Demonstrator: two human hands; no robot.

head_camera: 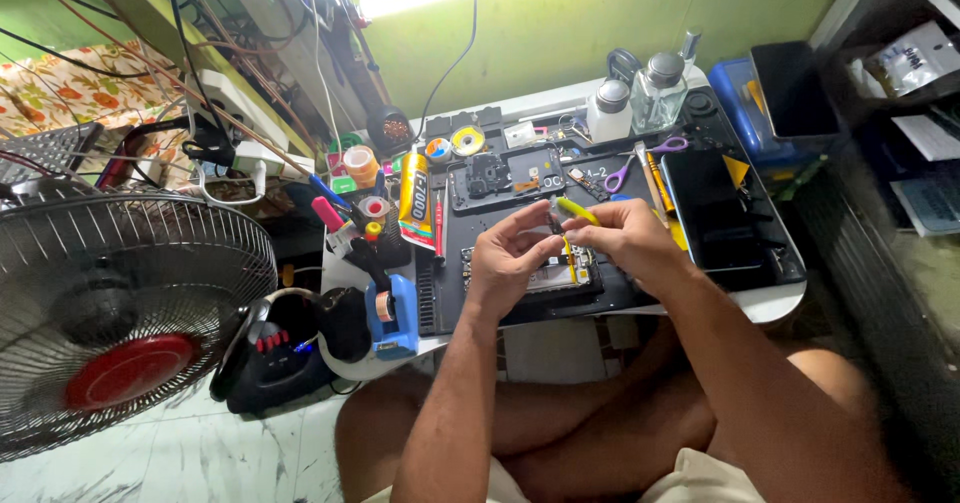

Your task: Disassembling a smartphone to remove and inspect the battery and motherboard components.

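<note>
Gripping yellow tweezers [577,210] in the right hand [625,240], the left hand [507,258] pinching something small, they'd do best braced low over the opened phone [540,275] on the dark mat [500,218].

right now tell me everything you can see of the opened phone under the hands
The opened phone lies flat, back cover off, on the black work mat at the table's near edge. Its dark insides show a pale metal plate and a yellow strip. The left hand and right hand hover over it, hiding its upper part.
</note>
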